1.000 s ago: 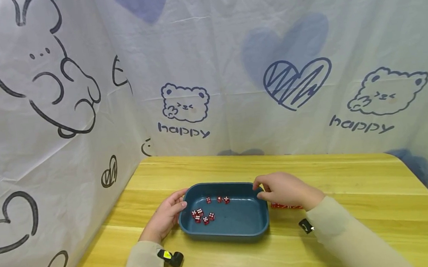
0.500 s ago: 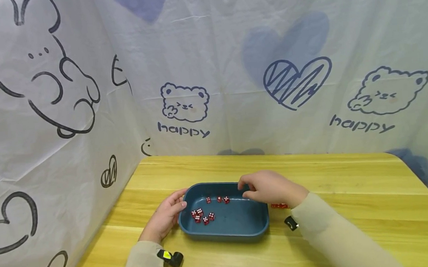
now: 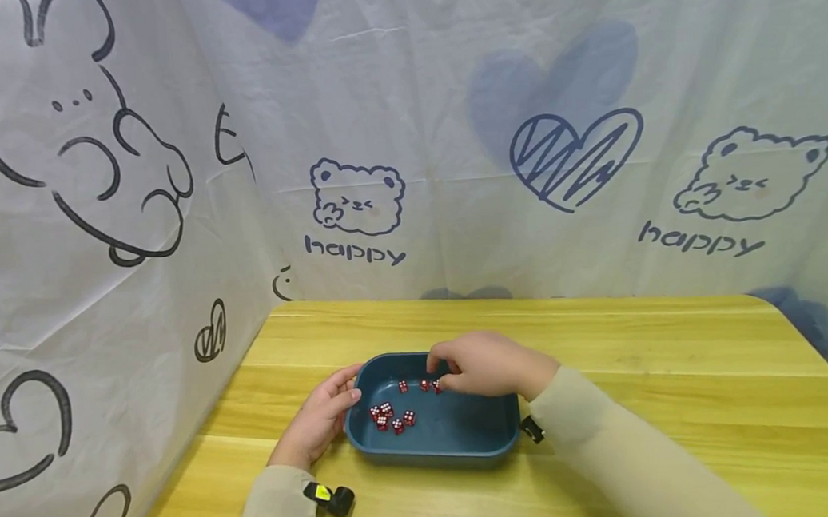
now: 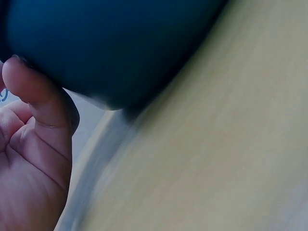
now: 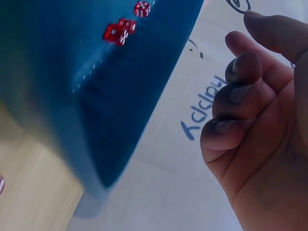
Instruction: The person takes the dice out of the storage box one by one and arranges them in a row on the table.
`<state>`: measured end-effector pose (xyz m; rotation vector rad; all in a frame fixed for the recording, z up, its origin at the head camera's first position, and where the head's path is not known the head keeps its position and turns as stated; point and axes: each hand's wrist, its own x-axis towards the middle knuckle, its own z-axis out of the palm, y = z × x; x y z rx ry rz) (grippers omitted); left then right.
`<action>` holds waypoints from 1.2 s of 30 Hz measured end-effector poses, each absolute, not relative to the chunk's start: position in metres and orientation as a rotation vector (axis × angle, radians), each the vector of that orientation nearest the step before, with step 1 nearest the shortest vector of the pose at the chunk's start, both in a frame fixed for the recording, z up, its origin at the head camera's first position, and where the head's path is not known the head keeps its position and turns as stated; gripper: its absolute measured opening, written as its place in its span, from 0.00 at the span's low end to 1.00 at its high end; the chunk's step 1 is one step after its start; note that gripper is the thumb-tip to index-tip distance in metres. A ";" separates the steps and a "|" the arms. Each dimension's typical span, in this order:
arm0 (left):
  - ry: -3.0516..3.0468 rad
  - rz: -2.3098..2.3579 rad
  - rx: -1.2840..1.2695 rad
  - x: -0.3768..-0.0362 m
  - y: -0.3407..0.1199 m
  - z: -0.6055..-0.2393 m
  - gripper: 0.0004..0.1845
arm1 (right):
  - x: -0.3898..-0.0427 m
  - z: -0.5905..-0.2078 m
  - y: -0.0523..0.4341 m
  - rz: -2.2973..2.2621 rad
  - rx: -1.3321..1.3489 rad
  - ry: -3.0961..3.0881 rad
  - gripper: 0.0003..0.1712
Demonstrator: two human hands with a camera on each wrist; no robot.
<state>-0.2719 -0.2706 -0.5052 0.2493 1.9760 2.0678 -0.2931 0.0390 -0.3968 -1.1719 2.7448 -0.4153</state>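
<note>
A dark teal tray [image 3: 471,451] with rounded corners sits on the table. My left hand [image 3: 321,413] grips its left end, thumb at the rim; in the left wrist view the thumb [image 4: 36,89] lies against the tray wall [image 4: 110,43]. Inside, several red dice form a loose group [image 3: 381,413] at the left, and a row of dice [image 3: 424,385] lies along the far side. Over the tray's right half hovers my right hand [image 3: 489,363], loosely curled, thumb and forefinger apart, with nothing visible between them. Its thumb tip partly covers the row's rightmost die.
The wooden table [image 3: 644,354] extends right and behind the tray. White cloth [image 3: 434,129] with printed drawings walls off the back and sides. Black cameras sit at the left wrist [image 3: 339,501] and right wrist [image 3: 532,430]. A red-and-white object [image 5: 1,185] peeks in at the right wrist view's edge.
My right hand has moved left from the tray's right end to above the dice row. Its arm now hides the red dice seen on the table earlier. The left hand and tray stay put.
</note>
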 end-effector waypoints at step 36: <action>1.981 2.072 0.274 -0.273 -0.271 -0.505 0.28 | -0.317 -0.459 -0.014 -0.388 -1.247 2.430 0.13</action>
